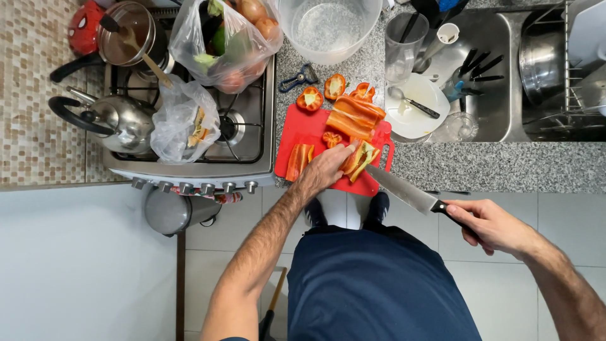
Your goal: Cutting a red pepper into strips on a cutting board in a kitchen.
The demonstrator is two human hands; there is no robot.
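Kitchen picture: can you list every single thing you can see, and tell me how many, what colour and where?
cutting board: 1, red, on the grey counter beside the stove
pepper pieces: several, orange, on the board and just behind it
knife: 1, steel blade, black handle, tip over the board's near edge
peeler: 1, dark, behind the board
kettle: 1, silver, on the stove
pot: 1, metal, with a wooden spoon, back of the stove
bags: 2, clear plastic, on the stove
tub: 1, clear, behind the board
bowl: 1, white, at the sink's edge
left hand: 1, pressing a pepper piece
right hand: 1, gripping the knife handle
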